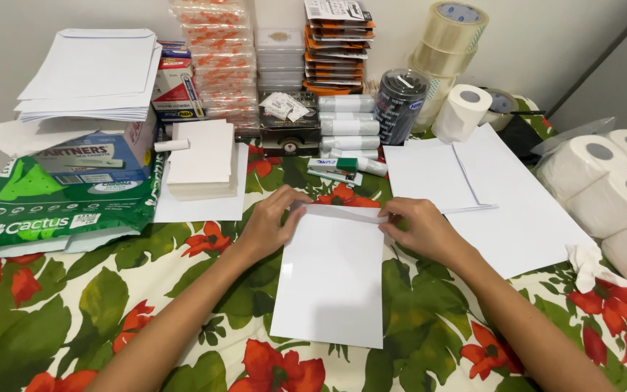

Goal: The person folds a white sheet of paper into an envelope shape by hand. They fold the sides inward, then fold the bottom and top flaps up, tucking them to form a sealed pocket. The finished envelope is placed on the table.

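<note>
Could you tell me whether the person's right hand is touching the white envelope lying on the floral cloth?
Touching: the head view shows the right hand pinching the white envelope at its top flap.

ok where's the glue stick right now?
In the head view the glue stick lies on the floral cloth at centre, just beyond the white envelope both hands hold, in front of the stacked white rolls.

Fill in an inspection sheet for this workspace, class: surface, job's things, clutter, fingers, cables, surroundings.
Surface: floral tablecloth, red flowers, green leaves.
Job's things: white envelope lying flat, top flap being folded.
Clutter: envelope stack, white card pile, green packet, tape rolls, tissue rolls, loose white sheets.
Fingers: left hand and right hand pinch the flap edge.
Cables: nothing seen.
Surroundings: pale wall behind.
</note>
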